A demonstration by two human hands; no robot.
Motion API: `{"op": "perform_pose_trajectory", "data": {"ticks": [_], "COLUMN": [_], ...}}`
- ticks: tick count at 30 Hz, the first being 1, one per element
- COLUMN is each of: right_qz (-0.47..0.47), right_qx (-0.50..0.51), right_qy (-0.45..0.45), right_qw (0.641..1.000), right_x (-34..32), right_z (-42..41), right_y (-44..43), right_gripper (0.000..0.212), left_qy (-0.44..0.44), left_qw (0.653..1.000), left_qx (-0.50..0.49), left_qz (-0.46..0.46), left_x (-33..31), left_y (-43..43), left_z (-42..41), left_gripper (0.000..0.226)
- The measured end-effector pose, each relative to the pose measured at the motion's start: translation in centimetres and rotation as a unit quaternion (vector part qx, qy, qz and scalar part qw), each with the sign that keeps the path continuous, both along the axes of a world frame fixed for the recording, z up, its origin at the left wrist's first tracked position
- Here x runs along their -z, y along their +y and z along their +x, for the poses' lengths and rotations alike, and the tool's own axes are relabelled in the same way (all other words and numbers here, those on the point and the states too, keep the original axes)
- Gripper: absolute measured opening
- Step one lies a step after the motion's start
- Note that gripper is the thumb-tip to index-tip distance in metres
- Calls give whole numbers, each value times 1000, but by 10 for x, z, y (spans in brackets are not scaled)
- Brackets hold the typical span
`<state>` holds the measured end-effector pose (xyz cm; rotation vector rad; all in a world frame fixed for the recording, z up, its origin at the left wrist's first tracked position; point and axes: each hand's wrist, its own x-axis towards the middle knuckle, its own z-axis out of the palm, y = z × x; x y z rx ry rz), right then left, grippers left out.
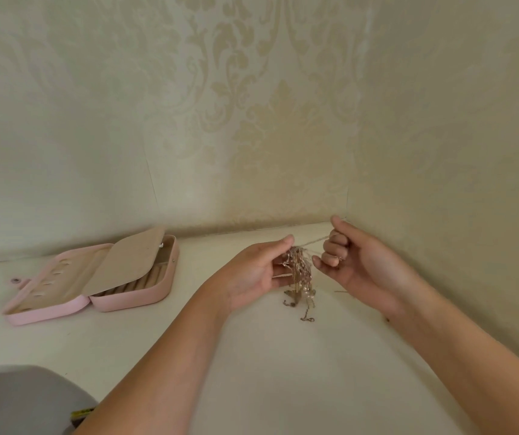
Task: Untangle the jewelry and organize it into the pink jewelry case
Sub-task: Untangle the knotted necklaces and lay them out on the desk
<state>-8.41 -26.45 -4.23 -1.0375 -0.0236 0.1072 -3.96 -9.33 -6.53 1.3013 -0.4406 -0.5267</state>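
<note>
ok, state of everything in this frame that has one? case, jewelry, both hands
pink jewelry case: open, lying flat on the table
inner flap: partly lifted over the half nearer the hands
jewelry tangle: knotted, held up, ends hanging toward the table
strand: pulled out of the tangle, stretched to the right hand
left hand: grips the tangle
right hand: fingers curled, pinches the strand

Jewelry tangle (299, 271) between left hand (252, 277), right hand (358, 262)

Both bare forearms reach in, from 7 and 4 o'clock, and the hands are near each other but apart. The left hand (252, 273) pinches the tangle (298, 271) between thumb and curled fingers. At its 3 o'clock, the right hand (357, 260) curls fist-like round one strand (314, 241).
</note>
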Motion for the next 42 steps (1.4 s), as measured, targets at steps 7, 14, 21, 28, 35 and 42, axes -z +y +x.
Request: {"op": "perform_pose_trajectory", "data": {"ticks": [7, 14, 21, 28, 35, 42], "right_qz": [57, 97, -242, -438, -437, -390], "right_qx": [-16, -72, 90, 147, 100, 106], "right_qy": [-34, -27, -29, -105, -64, -48], "right_qw": [998, 992, 966, 880, 891, 914], "right_x": [-2, -3, 9, 14, 14, 16], "right_z": [-2, -9, 1, -4, -12, -11], "right_y": [-2, 5, 0, 9, 20, 18], "right_gripper": [39, 21, 12, 13, 28, 4], "left_qy": [39, -14, -5, -35, -54, -65], "left_qw": [993, 995, 998, 994, 994, 994], "left_qx": [-56, 16, -23, -92, -86, -82], "left_qz": [-98, -96, -57, 37, 29, 39], "left_x": [-4, -3, -3, 5, 4, 4], "left_y": [3, 2, 1, -1, -1, 1], "left_z": [4, 2, 1, 4, 2, 1], "left_gripper": [20, 28, 24, 26, 25, 22]}}
